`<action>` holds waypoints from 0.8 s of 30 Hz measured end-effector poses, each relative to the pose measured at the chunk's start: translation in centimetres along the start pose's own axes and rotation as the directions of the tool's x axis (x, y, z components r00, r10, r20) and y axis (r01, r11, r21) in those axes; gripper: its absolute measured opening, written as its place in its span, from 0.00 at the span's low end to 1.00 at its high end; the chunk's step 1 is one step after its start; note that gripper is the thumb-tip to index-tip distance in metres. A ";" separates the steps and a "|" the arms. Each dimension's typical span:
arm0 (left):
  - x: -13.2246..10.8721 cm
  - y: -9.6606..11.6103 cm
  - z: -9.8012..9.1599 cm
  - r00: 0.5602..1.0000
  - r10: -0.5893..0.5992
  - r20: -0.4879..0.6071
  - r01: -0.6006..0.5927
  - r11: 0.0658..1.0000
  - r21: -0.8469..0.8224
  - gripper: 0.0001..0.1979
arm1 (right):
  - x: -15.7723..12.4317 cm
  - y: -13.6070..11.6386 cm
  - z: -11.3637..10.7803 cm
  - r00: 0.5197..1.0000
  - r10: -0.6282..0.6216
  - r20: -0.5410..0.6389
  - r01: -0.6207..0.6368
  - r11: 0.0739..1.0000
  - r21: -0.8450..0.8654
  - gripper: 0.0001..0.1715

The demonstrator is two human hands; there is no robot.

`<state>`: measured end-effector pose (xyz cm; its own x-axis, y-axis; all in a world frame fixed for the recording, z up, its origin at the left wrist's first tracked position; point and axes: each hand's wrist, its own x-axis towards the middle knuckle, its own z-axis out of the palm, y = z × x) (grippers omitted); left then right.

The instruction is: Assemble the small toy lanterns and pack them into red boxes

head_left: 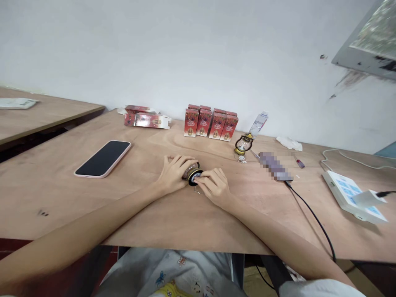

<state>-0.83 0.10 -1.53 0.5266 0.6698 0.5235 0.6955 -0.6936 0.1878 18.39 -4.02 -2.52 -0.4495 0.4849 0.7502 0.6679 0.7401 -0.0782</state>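
A small lantern point(193, 173) lies on its side on the wooden table, its round black-rimmed base turned toward me. My left hand point(177, 173) is closed around its body and covers most of it. With bunched fingers, my right hand point(214, 186) touches the pale inside of the base; whether a small part is pinched there I cannot make out. A thin wire point(198, 190) hangs below the base. Farther back, a second lantern point(243, 144) with a dark frame and gold base stands upright.
Several red boxes point(210, 123) stand by the wall, with opened red boxes point(147, 119) to their left. A phone point(103, 159) lies at left. On the right are a bottle point(259, 123), a screwdriver point(299, 163), a blurred-out cabled device point(274, 166) and a power strip point(346, 192).
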 end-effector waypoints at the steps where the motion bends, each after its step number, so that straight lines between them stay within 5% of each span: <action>1: 0.0 -0.1 0.0 1.000 -0.018 0.001 0.018 1.000 -0.004 0.25 | 0.0 0.0 0.0 1.000 0.023 0.012 -0.023 1.000 0.008 0.12; 7: 0.2 -0.9 0.0 0.983 -0.170 -0.062 0.168 0.985 -0.040 0.24 | 0.0 0.5 0.1 0.976 0.208 -0.058 -0.204 0.977 0.069 0.14; 10: 0.3 -1.3 0.1 0.965 -0.239 -0.111 0.233 0.971 -0.059 0.22 | 0.1 1.2 0.3 0.962 0.271 0.024 -0.272 0.961 0.038 0.12; 15: 0.4 -1.5 0.1 0.956 -0.269 -0.117 0.260 0.962 -0.080 0.22 | 0.1 1.4 0.6 0.968 0.192 0.164 -0.197 0.980 0.016 0.09; 24: 0.3 -1.5 -0.1 0.964 -0.239 -0.119 0.232 0.970 -0.066 0.20 | 0.2 1.0 0.4 0.968 0.128 0.215 -0.128 0.992 -0.016 0.09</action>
<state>-1.76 1.33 -1.61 0.2834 0.7798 0.5583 0.7651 -0.5348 0.3586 18.72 -3.02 -2.74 -0.4771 0.6646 0.5751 0.7291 0.6647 -0.1632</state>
